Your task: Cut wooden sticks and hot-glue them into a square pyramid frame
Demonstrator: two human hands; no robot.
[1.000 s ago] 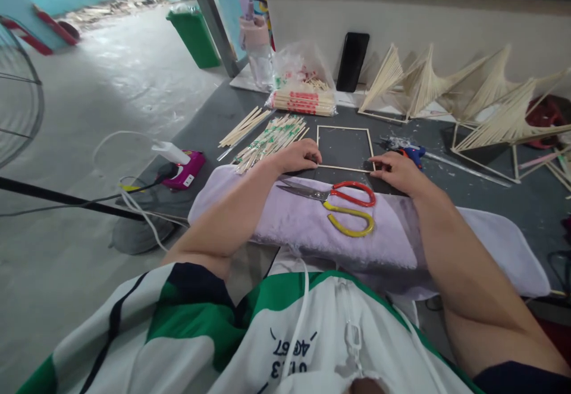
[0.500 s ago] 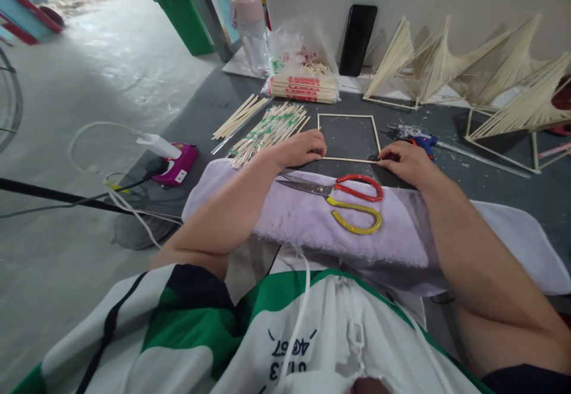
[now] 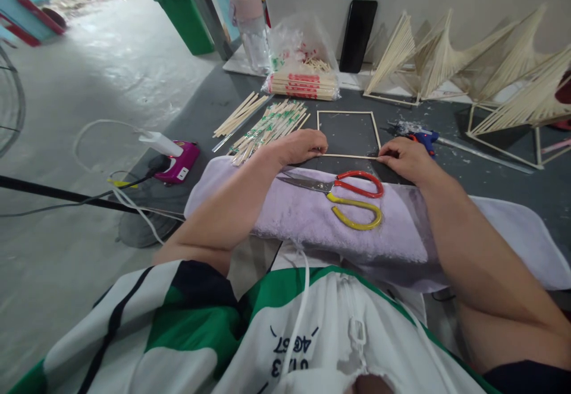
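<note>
A square frame of thin wooden sticks lies flat on the grey table. My left hand pinches its near left corner, and my right hand pinches the near right corner. Scissors with one red and one yellow handle rest on a lilac towel just below the frame. A blue glue gun lies beyond my right hand. Beside my left forearm is a pile of paper-wrapped chopsticks, with several bare sticks to its left.
Stick structures stand along the back right. A bag of chopsticks, a bottle and a black phone are at the back. A purple power adapter with cables sits at the left table edge. A green bin stands on the floor.
Both hands stay at the near corners of the stick frame, nearly still. The whole view has shifted very slightly.
</note>
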